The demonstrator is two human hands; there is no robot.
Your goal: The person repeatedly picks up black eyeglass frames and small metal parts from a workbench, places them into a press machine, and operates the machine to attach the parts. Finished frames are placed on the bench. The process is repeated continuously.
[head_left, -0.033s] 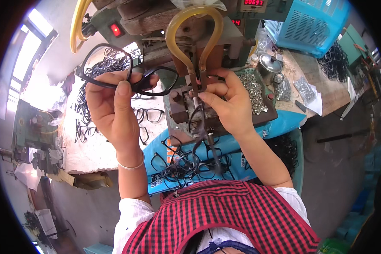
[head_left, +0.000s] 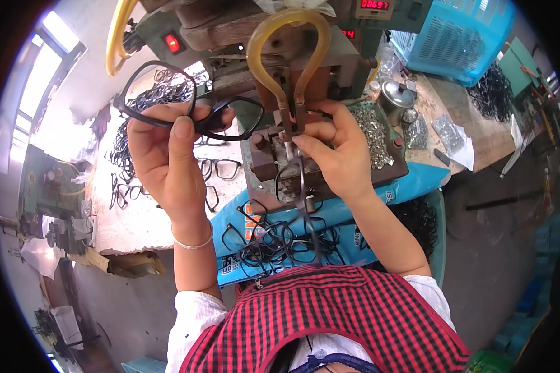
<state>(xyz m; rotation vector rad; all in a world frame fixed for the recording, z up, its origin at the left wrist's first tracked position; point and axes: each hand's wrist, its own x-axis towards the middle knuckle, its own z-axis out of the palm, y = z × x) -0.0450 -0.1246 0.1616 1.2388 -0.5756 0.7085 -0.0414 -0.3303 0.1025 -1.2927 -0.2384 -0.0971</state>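
My left hand (head_left: 165,152) is closed on a black eyeglass frame (head_left: 197,102), pinched near its middle and held up left of the machine (head_left: 342,68). My right hand (head_left: 339,149) is at the lower ends of a looped yellow hose (head_left: 255,46), thumb and fingers pressed together. What they pinch is hidden behind the fingers. Right below these fingertips a dark, motion-blurred frame part (head_left: 303,186) hangs over the metal fixture (head_left: 264,158). Several black eyeglass frames (head_left: 274,242) lie heaped on a blue plastic sheet (head_left: 230,264) in front of me.
Small metal parts (head_left: 373,133) fill a tray right of the fixture, near a lidded metal pot (head_left: 397,93). A blue plastic crate (head_left: 457,37) stands at the far right. More black frames (head_left: 127,140) pile on the left table (head_left: 109,230). A green bin (head_left: 440,217) holds dark pieces.
The blurred dark frame part below my right fingertips has shifted a little. My left hand and its eyeglass frame stay nearly in place.
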